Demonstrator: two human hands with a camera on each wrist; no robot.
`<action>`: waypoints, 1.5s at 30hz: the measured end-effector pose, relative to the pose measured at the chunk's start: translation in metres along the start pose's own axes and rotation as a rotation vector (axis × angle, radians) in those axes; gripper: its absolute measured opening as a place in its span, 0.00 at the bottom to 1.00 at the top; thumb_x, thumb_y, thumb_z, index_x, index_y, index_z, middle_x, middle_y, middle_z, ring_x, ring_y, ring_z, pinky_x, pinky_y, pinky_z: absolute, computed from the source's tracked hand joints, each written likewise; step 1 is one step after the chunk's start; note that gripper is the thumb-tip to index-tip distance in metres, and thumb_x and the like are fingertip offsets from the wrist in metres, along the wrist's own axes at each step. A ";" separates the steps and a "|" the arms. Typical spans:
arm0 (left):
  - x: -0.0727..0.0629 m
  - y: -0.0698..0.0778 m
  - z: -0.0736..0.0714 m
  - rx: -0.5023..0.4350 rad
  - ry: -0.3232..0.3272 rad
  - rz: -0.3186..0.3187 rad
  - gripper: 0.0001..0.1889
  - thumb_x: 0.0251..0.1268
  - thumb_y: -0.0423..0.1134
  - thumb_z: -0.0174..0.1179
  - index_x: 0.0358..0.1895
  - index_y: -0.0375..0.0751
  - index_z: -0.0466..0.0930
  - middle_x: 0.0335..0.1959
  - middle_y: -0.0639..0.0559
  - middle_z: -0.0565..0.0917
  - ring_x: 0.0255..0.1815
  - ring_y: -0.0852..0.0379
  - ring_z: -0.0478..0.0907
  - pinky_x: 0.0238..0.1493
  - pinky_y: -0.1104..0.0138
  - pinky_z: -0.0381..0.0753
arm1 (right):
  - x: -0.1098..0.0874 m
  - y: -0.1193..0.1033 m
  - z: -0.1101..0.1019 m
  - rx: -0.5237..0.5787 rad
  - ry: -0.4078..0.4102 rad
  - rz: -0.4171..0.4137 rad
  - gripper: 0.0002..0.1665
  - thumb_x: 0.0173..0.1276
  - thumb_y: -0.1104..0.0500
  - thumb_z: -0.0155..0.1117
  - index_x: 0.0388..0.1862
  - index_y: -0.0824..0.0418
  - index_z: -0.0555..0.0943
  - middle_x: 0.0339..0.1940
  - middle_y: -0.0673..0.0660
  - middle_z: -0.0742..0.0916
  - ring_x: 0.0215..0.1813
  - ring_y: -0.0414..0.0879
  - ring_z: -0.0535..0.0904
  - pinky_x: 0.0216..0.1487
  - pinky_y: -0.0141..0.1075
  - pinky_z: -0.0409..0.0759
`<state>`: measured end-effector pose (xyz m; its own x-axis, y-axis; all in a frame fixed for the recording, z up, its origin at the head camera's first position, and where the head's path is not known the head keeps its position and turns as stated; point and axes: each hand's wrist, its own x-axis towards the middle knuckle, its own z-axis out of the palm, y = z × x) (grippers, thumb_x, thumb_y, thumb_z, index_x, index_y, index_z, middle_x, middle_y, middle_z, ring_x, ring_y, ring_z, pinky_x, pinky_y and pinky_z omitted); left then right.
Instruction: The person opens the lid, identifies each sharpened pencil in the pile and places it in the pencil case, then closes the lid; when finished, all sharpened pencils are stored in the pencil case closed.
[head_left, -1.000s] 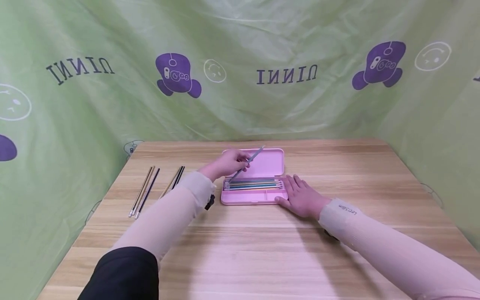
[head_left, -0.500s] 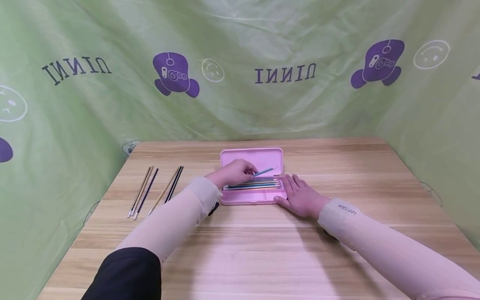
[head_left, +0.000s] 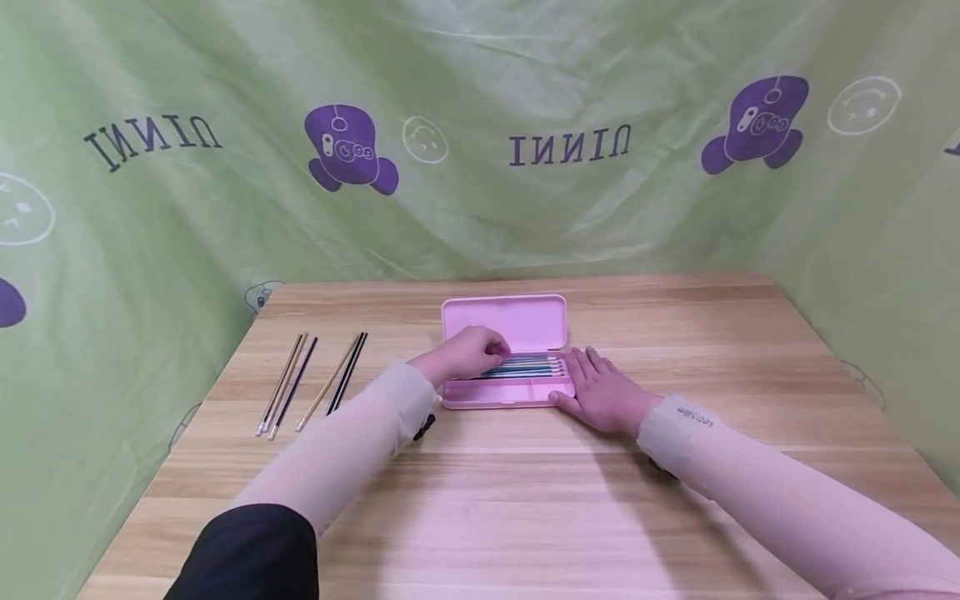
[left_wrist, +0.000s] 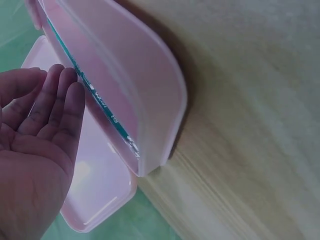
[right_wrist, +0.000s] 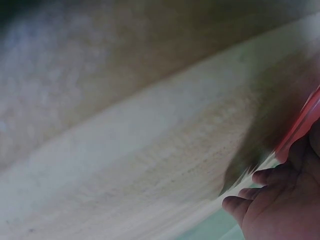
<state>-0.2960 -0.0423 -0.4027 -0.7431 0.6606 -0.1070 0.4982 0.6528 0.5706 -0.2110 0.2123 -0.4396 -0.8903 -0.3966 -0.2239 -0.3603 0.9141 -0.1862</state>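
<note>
A pink pencil case lies on the table with its lid raised at the back. Several pencils, mostly teal and blue, lie side by side in its long rear compartment. My left hand is over the left part of these pencils, hiding their ends. In the left wrist view, its fingers are loosely bent and their tips are at the case's rear edge, beside a teal pencil lying inside. My right hand rests at the case's right end, fingers extended on the table and thumb at the front corner.
Left of the case, several pencils lie on the wooden table in two loose groups: one group of pencils farther left, another group of pencils near my left forearm. A green printed curtain hangs behind the table.
My left hand has lowered a teal pencil, held tilted above the case earlier, into the rear compartment among the others. The right hand has stayed at the case's right end.
</note>
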 end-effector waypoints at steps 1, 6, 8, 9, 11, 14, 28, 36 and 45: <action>-0.002 -0.001 -0.002 -0.004 0.013 -0.003 0.10 0.73 0.28 0.59 0.52 0.32 0.85 0.45 0.45 0.88 0.49 0.52 0.83 0.59 0.64 0.80 | 0.000 -0.002 -0.002 -0.001 -0.005 -0.001 0.54 0.82 0.33 0.38 0.81 0.77 0.44 0.82 0.75 0.51 0.82 0.72 0.42 0.80 0.61 0.45; -0.009 -0.001 -0.023 -0.131 0.195 -0.045 0.15 0.74 0.31 0.58 0.59 0.29 0.81 0.51 0.40 0.85 0.52 0.47 0.82 0.57 0.61 0.82 | -0.001 -0.006 -0.007 0.008 -0.006 -0.014 0.54 0.82 0.33 0.37 0.81 0.77 0.45 0.82 0.76 0.51 0.81 0.73 0.43 0.80 0.62 0.45; -0.011 0.000 -0.034 -0.206 0.341 -0.076 0.17 0.74 0.31 0.56 0.61 0.28 0.78 0.54 0.38 0.83 0.54 0.44 0.80 0.57 0.58 0.82 | -0.001 -0.005 -0.008 -0.006 -0.003 -0.011 0.54 0.82 0.32 0.37 0.81 0.77 0.45 0.82 0.75 0.51 0.82 0.72 0.42 0.80 0.61 0.45; -0.011 -0.001 -0.039 -0.238 0.414 -0.093 0.18 0.74 0.31 0.56 0.62 0.27 0.77 0.56 0.36 0.82 0.56 0.42 0.79 0.59 0.57 0.82 | -0.001 -0.004 -0.008 -0.010 0.002 -0.011 0.54 0.82 0.32 0.37 0.81 0.77 0.45 0.82 0.76 0.51 0.82 0.72 0.43 0.80 0.61 0.45; -0.012 -0.003 -0.045 -0.272 0.522 -0.145 0.20 0.74 0.32 0.54 0.65 0.27 0.74 0.60 0.35 0.79 0.60 0.40 0.77 0.63 0.54 0.79 | 0.000 -0.003 -0.008 -0.016 0.001 -0.006 0.54 0.82 0.32 0.37 0.81 0.76 0.45 0.82 0.75 0.51 0.82 0.72 0.42 0.80 0.62 0.45; -0.014 -0.011 -0.043 -0.236 0.544 -0.229 0.25 0.76 0.36 0.52 0.70 0.28 0.69 0.68 0.33 0.74 0.67 0.38 0.73 0.71 0.51 0.71 | 0.000 -0.001 -0.008 -0.022 -0.004 -0.004 0.54 0.82 0.32 0.39 0.82 0.76 0.45 0.82 0.75 0.52 0.82 0.72 0.43 0.79 0.63 0.45; -0.047 -0.019 -0.027 -0.203 0.477 -0.127 0.13 0.78 0.38 0.57 0.53 0.32 0.82 0.46 0.41 0.85 0.48 0.46 0.82 0.54 0.56 0.84 | -0.001 -0.003 -0.007 -0.036 0.011 -0.007 0.56 0.81 0.31 0.39 0.81 0.77 0.46 0.83 0.74 0.52 0.82 0.71 0.44 0.78 0.67 0.41; -0.076 -0.024 -0.007 -0.063 0.403 0.061 0.10 0.71 0.37 0.66 0.47 0.34 0.86 0.47 0.45 0.85 0.52 0.46 0.81 0.62 0.51 0.80 | -0.003 -0.002 -0.025 -0.008 -0.035 -0.032 0.54 0.81 0.32 0.42 0.78 0.80 0.56 0.79 0.78 0.59 0.80 0.74 0.47 0.77 0.68 0.45; -0.077 -0.021 0.002 -0.037 0.387 0.013 0.08 0.65 0.33 0.70 0.43 0.33 0.86 0.40 0.48 0.84 0.44 0.50 0.81 0.54 0.56 0.83 | -0.001 0.007 -0.049 0.225 0.122 -0.052 0.41 0.78 0.42 0.59 0.72 0.75 0.71 0.68 0.75 0.77 0.72 0.72 0.68 0.74 0.61 0.63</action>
<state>-0.2487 -0.1062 -0.4085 -0.8540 0.4753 0.2114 0.4974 0.6271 0.5994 -0.2267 0.2232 -0.3940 -0.9041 -0.4169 -0.0935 -0.3478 0.8452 -0.4059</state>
